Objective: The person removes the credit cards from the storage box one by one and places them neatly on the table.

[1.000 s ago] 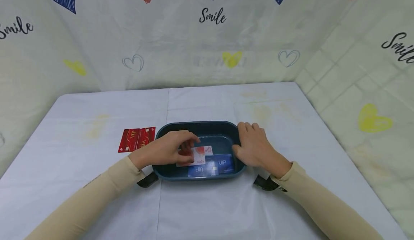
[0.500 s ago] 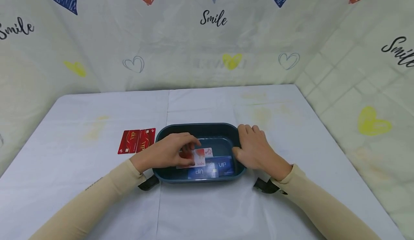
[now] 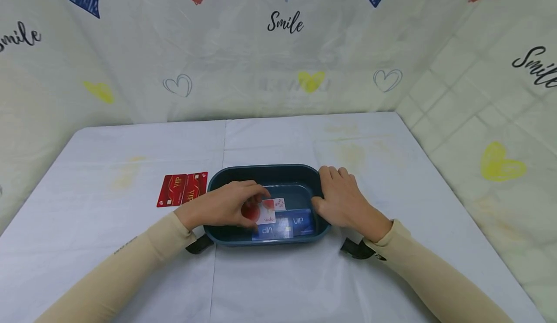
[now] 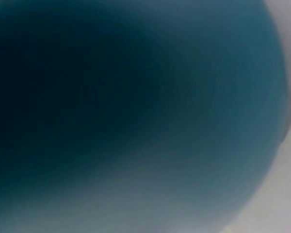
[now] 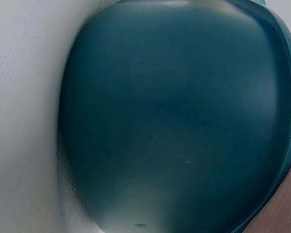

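Note:
A dark teal plastic tray (image 3: 265,169) sits on the table, its end wall filling the right wrist view. My right hand (image 3: 344,199) grips the tray's right end, thumb inside the rim and fingers over its far corner. My left hand (image 3: 222,204) reaches in over the left end, thumb and fingers apart. Between them shows a white card with red fruit pictures (image 3: 266,212); its left part is hidden. Beside that card lie two blue VIP cards (image 3: 274,230) and another pinkish-white card (image 3: 280,203), partly covered. The left wrist view holds only blurred teal tray wall (image 4: 218,97).
Two red VIP cards (image 3: 171,191) lie side by side on the white tablecloth (image 3: 278,284), left of the tray. A wall covering with hearts and "Smile" lettering (image 3: 285,22) rises behind the table, and another stretch stands at the right.
My left thumb has drawn back off the face of the fruit card to its near edge, so more red print shows. The right hand keeps its grip on the tray.

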A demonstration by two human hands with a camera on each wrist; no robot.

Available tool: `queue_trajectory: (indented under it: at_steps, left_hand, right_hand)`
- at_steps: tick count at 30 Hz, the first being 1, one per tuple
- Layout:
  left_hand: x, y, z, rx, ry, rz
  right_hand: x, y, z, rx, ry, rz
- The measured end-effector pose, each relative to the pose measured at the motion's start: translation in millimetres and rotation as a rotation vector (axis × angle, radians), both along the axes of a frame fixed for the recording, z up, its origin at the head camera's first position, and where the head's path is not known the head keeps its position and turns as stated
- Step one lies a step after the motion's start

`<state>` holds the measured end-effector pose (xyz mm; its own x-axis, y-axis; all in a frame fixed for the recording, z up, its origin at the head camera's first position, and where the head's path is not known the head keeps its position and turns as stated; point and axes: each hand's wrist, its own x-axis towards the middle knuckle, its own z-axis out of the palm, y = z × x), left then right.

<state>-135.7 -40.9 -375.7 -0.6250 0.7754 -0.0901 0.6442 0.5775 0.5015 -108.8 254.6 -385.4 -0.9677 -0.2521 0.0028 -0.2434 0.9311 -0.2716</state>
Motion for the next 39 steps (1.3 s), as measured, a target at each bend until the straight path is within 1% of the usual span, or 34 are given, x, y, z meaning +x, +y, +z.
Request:
queue_trajectory:
  at_steps: [7,15,20,28,33,39]
  left_hand:
    - [-1.9,-1.5,-0.1,-0.037,-0.019,-0.031]
    - [-4.1,1.9,0.6,-0.067,-0.031,0.018]
    - [-2.1,3.0,-0.2,-0.076,-0.011,0.029]
    - [0.6,5.2,-1.6,-0.098,-0.019,0.060]
    - [1.2,5.2,-1.6,-0.102,-0.004,0.057]
    - [0.8,4.6,-2.0,-0.098,-0.009,0.050]
  right_hand:
    - [-0.4,-0.6,0.5,-0.004,-0.002,0.005]
    - [-2.0,0.7,1.5,0.000,-0.005,0.001]
    - [-2.5,0.6,2.7,-0.006,-0.013,0.000]
    - [-0.3,0.4,2.8,-0.017,-0.028,-0.003]
    - [0.2,-0.1,1.3,-0.013,-0.021,-0.010]
    - [-0.2,0.1,-0.4,-0.009,-0.023,-0.015]
